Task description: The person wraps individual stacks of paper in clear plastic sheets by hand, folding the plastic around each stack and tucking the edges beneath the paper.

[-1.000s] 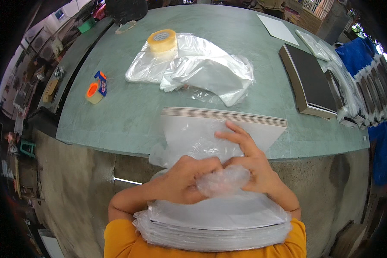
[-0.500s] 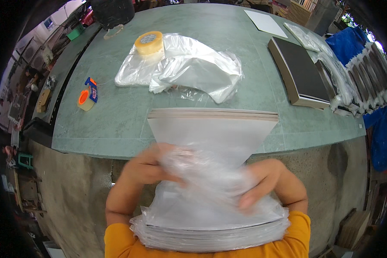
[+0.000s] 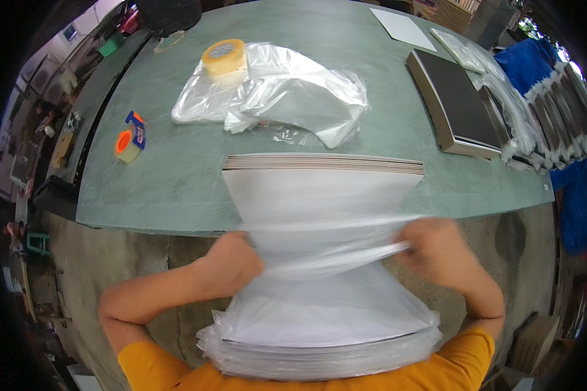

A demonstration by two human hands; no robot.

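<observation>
A clear plastic bag (image 3: pixel 326 251) is stretched taut between my two closed hands. My left hand (image 3: pixel 233 262) grips its left edge, and my right hand (image 3: pixel 437 254) pinches a bunched fold at its right edge. Under and beyond the bag, a stack of white panels (image 3: pixel 319 189) projects over the near edge of the table, its layered far edges showing. Against my body rests a pile of plastic-wrapped panels (image 3: pixel 326 355). Both hands are slightly blurred, and the fingertips are partly hidden.
On the green table (image 3: pixel 176 189) lie more clear plastic bags (image 3: pixel 300 98) with a tape roll (image 3: pixel 224 57) on top. A tape dispenser (image 3: pixel 130 138) stands left. To the right are a dark-topped stack of panels (image 3: pixel 460 101), wrapped panels (image 3: pixel 561 117) and a white sheet (image 3: pixel 403 29).
My hands have moved apart to the two sides, and the crumpled plastic bag between them has been pulled out wide across the white panels.
</observation>
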